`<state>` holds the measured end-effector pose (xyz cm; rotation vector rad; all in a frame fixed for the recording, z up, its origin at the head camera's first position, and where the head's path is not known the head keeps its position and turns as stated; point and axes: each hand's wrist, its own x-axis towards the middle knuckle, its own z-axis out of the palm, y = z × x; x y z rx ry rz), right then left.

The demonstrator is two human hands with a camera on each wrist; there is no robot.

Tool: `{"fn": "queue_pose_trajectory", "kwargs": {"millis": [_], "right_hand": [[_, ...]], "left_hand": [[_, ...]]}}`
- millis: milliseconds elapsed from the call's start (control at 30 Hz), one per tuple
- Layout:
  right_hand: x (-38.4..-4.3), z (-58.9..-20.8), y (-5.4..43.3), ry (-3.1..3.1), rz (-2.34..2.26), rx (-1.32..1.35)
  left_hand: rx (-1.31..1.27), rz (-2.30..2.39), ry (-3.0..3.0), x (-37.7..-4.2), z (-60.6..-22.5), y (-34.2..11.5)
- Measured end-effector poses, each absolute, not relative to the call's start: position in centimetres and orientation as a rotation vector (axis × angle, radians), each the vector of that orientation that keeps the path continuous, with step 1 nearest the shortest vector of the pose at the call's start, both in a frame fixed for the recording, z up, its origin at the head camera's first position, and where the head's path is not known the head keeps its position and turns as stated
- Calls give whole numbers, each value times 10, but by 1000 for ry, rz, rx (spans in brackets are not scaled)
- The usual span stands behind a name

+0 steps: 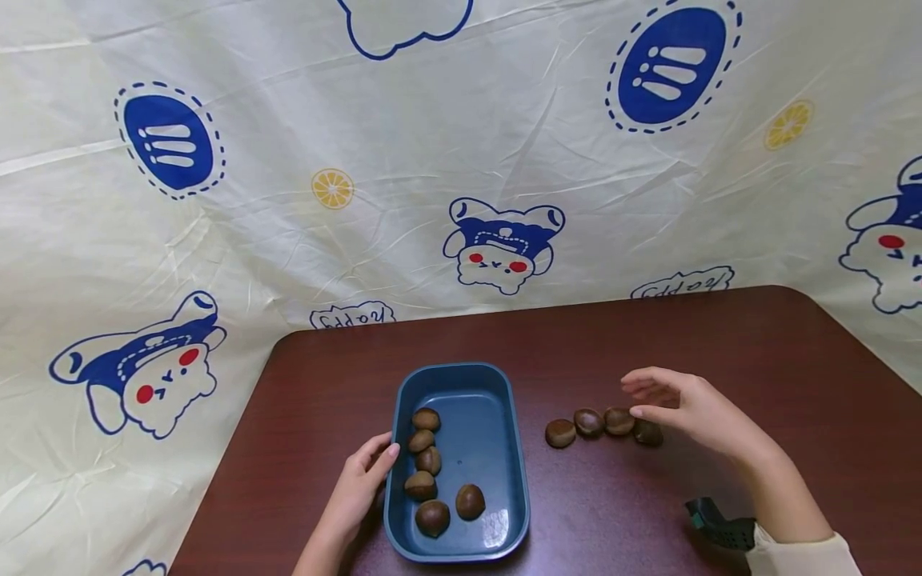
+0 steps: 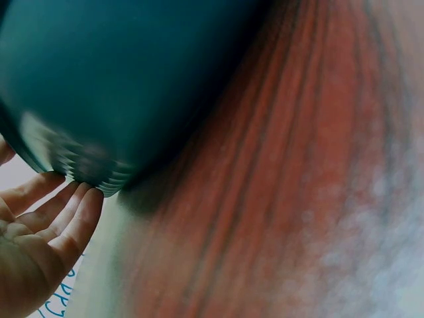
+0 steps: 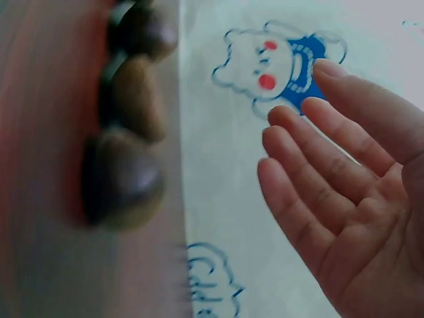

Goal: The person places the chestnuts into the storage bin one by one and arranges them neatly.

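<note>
A blue rectangular tray (image 1: 461, 366) stands on the table with several brown chestnuts (image 1: 433, 518) inside, mostly along its left side. My left hand (image 1: 358, 482) is at the tray's left side, thumb tip at the rim; in the left wrist view its nearly straight fingers (image 2: 83, 222) touch the outer wall. Right of the tray, a short row of loose chestnuts (image 1: 589, 423) lies on the wood. Over the right end of that row is my right hand (image 1: 680, 404), thumb apart from the fingers. The right wrist view shows its bare palm (image 3: 371, 245) beside the chestnuts (image 3: 126, 179).
The dark reddish-brown table (image 1: 576, 344) has rounded far corners. Behind it hangs a pale cloth (image 1: 403, 128) printed with cartoon figures, blue ovals and orange slices. A black wrist device (image 1: 720, 528) sits near the right sleeve (image 1: 803, 556).
</note>
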<state>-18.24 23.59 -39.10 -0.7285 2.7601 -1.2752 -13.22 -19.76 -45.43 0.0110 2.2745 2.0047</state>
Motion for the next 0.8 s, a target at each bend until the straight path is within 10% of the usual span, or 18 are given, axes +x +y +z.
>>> {"fn": "queue_pose_trajectory", "kwargs": {"millis": [800], "right_hand": [[-204,-444,272,2461,-1254,-700]], "left_hand": [[-1,2018,2227,-131,-452,-197]]}}
